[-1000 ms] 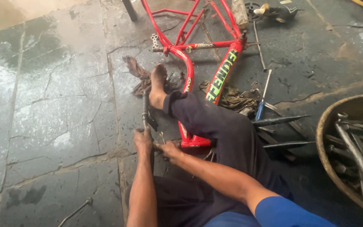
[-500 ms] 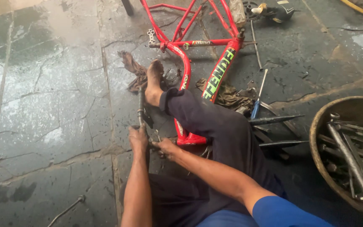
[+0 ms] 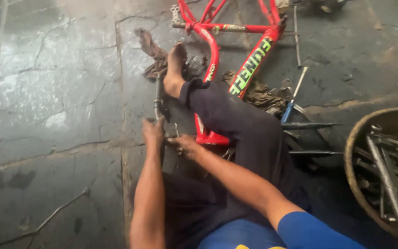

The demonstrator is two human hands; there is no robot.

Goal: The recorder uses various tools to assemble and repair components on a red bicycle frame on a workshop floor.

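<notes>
1. The red bicycle frame (image 3: 213, 55) lies flat on the wet stone floor (image 3: 56, 92), running from the person's lap toward 12 o'clock, with its lower end just beside both hands.
2. A grey metal rod (image 3: 158, 94) lies at 11 o'clock from the hands, parallel to the person's lower leg.
3. The left hand (image 3: 153, 133) is wrapped around the near end of that rod, fingers closed on it.
4. The right hand (image 3: 184, 145) rests just at 3 o'clock of the left, against the frame's lower end; whether it grips anything I cannot tell.
5. The person's bare foot (image 3: 175, 69) presses on the frame at 12 o'clock from the hands, next to a brown rag (image 3: 152, 51).
6. A blue-handled tool (image 3: 291, 99) lies at 2 o'clock, beyond the dark trouser leg.
7. A round basin (image 3: 360, 138) of metal rods sits at 3 o'clock, well apart from the hands.
</notes>
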